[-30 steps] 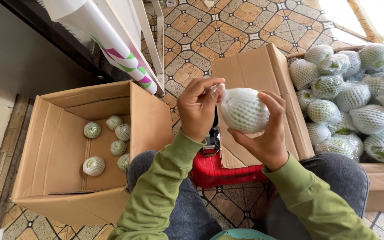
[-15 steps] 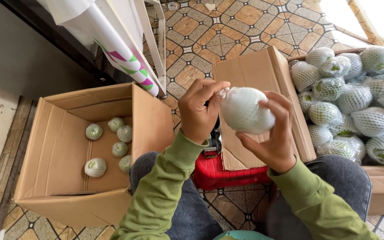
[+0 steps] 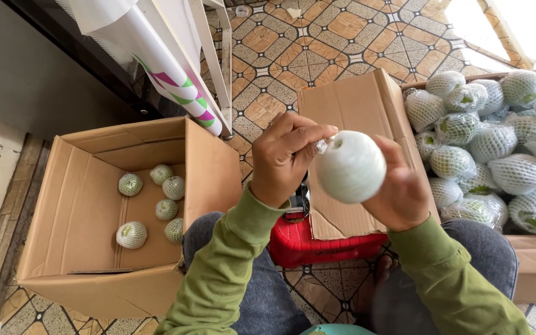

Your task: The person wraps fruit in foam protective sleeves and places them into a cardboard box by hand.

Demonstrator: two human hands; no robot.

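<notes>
Right hand (image 3: 398,192) cups foam-netted fruit (image 3: 350,167) from below; left hand (image 3: 286,158) fingers pinch net end at top. Likely light, cushioned, bruisable: grip body, not loose net.

- Your left hand (image 3: 288,162) was raised in front of your chest, fingers bent and thumb and forefinger pinched together at its right side.
- Your right hand (image 3: 398,193) sat just beside it, palm up, fingers curled in a cupping grip.
- Both forearms, in green sleeves, angled upward and inward.
</notes>
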